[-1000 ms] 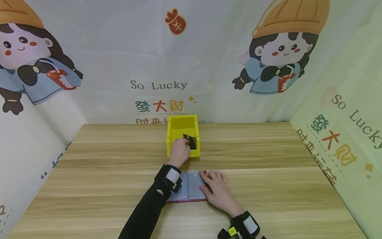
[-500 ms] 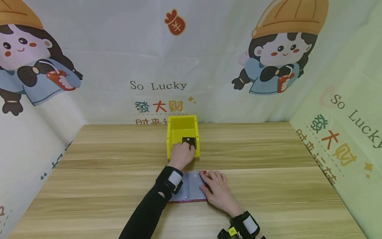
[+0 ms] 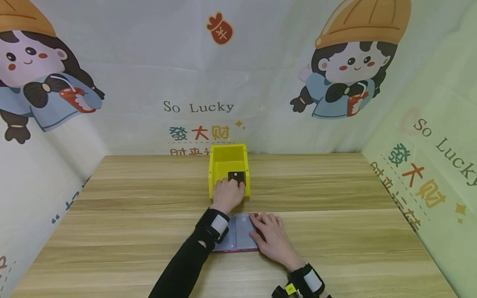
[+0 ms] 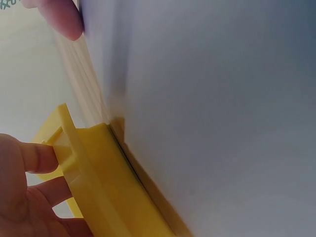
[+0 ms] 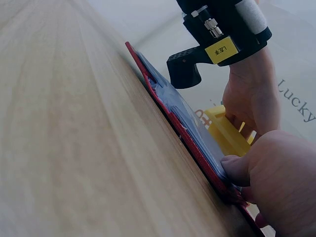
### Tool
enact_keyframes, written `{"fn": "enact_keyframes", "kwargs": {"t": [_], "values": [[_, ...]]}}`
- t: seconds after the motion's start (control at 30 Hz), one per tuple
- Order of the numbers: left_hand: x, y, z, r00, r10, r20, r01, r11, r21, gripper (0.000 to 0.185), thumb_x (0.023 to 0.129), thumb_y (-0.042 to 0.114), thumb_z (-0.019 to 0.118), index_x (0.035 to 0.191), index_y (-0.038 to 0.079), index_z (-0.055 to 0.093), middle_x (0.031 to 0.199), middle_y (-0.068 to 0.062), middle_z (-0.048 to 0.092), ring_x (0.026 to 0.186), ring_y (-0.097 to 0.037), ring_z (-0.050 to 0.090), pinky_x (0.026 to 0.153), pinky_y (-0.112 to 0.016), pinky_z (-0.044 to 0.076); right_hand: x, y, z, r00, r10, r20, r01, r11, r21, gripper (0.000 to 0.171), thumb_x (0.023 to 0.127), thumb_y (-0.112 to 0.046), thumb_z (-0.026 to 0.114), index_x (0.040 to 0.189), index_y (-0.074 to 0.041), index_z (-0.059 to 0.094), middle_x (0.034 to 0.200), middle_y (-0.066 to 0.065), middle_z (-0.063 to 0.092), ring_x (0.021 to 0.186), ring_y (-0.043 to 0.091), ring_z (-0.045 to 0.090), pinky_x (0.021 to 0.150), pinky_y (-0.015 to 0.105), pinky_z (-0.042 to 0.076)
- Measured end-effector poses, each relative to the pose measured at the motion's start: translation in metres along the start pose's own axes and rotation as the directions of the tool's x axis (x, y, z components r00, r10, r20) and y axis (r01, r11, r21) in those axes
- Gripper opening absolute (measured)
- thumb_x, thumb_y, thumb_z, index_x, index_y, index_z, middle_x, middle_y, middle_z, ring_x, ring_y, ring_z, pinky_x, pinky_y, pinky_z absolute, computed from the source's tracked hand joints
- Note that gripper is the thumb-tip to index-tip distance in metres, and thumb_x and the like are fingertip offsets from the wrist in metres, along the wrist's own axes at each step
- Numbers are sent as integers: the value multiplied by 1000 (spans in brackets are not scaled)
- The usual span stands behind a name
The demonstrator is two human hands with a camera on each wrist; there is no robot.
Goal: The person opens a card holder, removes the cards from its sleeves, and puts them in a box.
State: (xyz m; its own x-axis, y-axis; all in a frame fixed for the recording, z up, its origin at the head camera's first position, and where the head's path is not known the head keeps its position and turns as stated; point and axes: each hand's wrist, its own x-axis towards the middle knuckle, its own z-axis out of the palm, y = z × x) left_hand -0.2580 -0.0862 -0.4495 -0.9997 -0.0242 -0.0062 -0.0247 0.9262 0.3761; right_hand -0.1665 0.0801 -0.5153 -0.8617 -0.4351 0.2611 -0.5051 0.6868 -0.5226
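Observation:
At the low front wall of the yellow bin (image 3: 229,163), my left hand (image 3: 228,195) reaches in with bent fingers. A black card (image 3: 236,177) lies in the bin just beyond these fingers. Up close in the left wrist view, fingers (image 4: 42,159) cross the bin's rim, their tips hidden, so what they pinch does not show. Below the bin lies an opened red card holder (image 3: 244,232) with clear sleeves. My right hand (image 3: 275,242) holds its right edge, thumb (image 5: 237,169) on the sleeves and other fingers curled beneath. My left wrist covers the holder's left part.
Wood-grain tabletop (image 3: 335,198) spreads around the bin and holder. A printed cloth backdrop (image 3: 268,82) rises behind the table and along both sides. Black camera bands (image 3: 213,225) sit on both wrists.
The card, tilted at my left fingers a second ago, now lies flatter in the bin. My left hand has shifted slightly right and toward me, its fingers more spread. The right hand stays still.

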Motion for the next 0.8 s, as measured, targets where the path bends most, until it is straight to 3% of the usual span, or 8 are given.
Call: {"fn": "enact_keyframes", "kwargs": {"t": [0.37,0.5,0.67,0.8], "values": [[-4,-1,3,999,18,-36,-18,1000,19,44,110,29,46,108,-3,78,118,-28,70,111,-46,62,99,-56,50,0,0,2,1000,-4,-6,4,1000,-16,46,98,-11,70,141,3,63,107,4,61,103,22,50,93,44,33],[-6,-3,3,996,54,-73,-55,998,-5,41,109,24,48,104,-4,77,116,-28,70,111,-46,62,98,-57,50,1,0,2,1000,-3,-3,3,1000,-11,46,98,-12,70,141,3,63,107,4,61,104,23,50,93,44,33],[-13,-9,-2,975,162,-154,-175,981,-78,35,108,14,48,103,-6,77,123,-28,71,120,-47,63,104,-57,50,1,0,1,1000,-2,-2,2,1000,-5,46,98,-12,70,141,3,63,107,4,61,103,22,50,94,44,33],[-23,-12,-10,964,186,-191,-228,946,-230,36,108,12,46,112,-9,74,128,-29,69,127,-46,60,111,-56,45,0,0,1,1000,2,-7,-2,1000,4,46,98,-12,70,141,3,63,107,4,61,103,22,49,93,44,33]]}}
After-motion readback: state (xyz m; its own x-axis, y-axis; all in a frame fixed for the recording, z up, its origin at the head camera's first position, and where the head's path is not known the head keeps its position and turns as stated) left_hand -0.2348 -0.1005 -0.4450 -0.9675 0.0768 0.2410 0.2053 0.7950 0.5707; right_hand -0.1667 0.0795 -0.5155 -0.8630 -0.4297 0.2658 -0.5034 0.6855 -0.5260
